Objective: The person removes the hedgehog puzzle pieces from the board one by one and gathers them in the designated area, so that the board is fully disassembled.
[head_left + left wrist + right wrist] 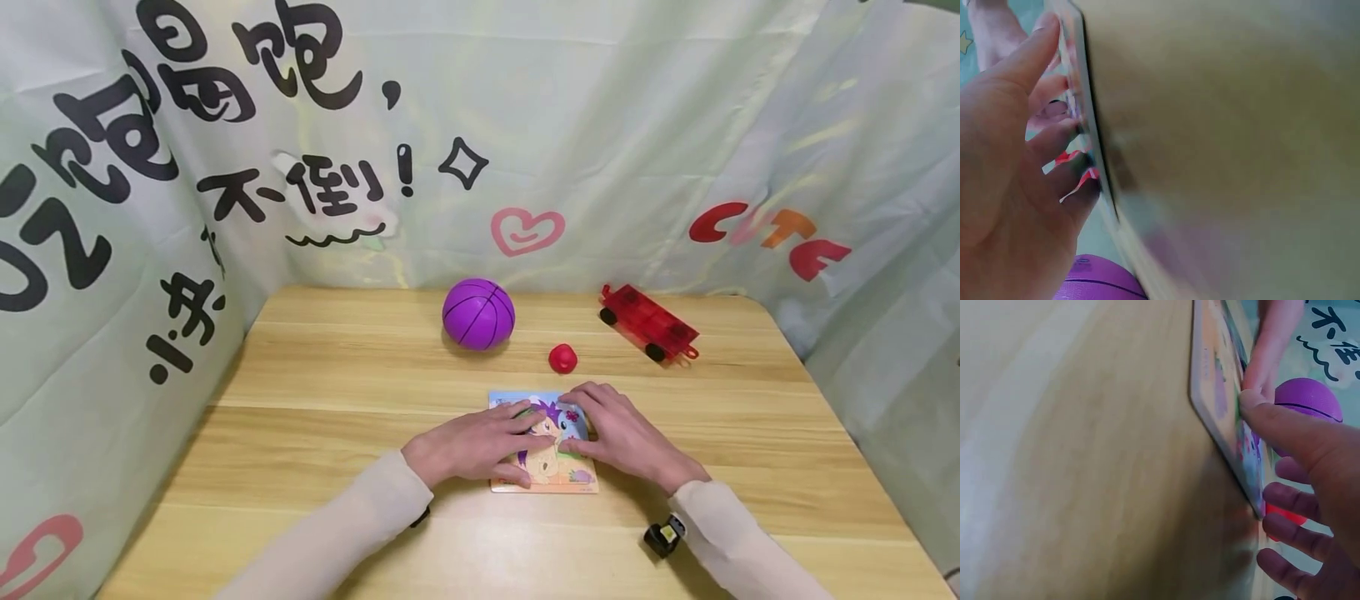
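A thin square picture board (546, 482) with a purple-haired cartoon figure lies flat on the wooden table. My left hand (483, 442) rests across its left half, fingers spread over the picture and partly covering it. Seen from the left wrist, the fingertips of that hand (1035, 137) touch the board's face. At the right side is my right hand (618, 433), its thumb on the picture and its fingers by the upper right corner. In the right wrist view the thumb presses the face of the board (1216, 381) while the other fingers (1297, 534) stay loosely spread.
Behind the board sits a small red rounded piece (562, 358). A purple ball (478, 314) with black lines stands farther back, left of it. Back right is a red toy wagon (649, 323) with black wheels. Printed curtains (615, 125) hang around the table (337, 350).
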`<action>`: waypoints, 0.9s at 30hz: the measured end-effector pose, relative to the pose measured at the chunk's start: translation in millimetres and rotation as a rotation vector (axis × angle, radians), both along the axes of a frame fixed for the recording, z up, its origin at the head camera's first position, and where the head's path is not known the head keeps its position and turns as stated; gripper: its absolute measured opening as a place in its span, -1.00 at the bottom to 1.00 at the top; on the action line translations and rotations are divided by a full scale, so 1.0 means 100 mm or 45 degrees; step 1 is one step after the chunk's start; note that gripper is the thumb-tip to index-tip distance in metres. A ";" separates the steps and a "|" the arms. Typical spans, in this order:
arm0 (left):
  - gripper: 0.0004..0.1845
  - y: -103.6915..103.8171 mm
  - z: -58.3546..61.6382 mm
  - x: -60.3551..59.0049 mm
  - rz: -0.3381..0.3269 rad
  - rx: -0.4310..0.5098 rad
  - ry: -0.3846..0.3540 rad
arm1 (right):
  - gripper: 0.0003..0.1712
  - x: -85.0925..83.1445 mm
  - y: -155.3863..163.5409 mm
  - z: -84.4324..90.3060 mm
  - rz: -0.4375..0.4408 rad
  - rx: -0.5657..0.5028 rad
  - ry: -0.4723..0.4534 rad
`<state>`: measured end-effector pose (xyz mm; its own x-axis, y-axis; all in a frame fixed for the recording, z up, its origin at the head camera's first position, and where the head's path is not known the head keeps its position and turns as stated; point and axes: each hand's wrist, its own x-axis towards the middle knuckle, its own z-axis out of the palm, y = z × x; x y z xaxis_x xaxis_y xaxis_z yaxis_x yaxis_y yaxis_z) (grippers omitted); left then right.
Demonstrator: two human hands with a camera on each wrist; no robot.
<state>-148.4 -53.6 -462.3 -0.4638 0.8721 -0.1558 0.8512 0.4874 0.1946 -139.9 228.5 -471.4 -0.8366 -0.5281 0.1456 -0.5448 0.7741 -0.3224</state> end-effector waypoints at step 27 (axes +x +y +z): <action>-0.26 0.13 0.11 0.02 0.020 -0.160 0.040 | -0.25 -0.23 -0.06 0.17 0.009 -0.016 -0.280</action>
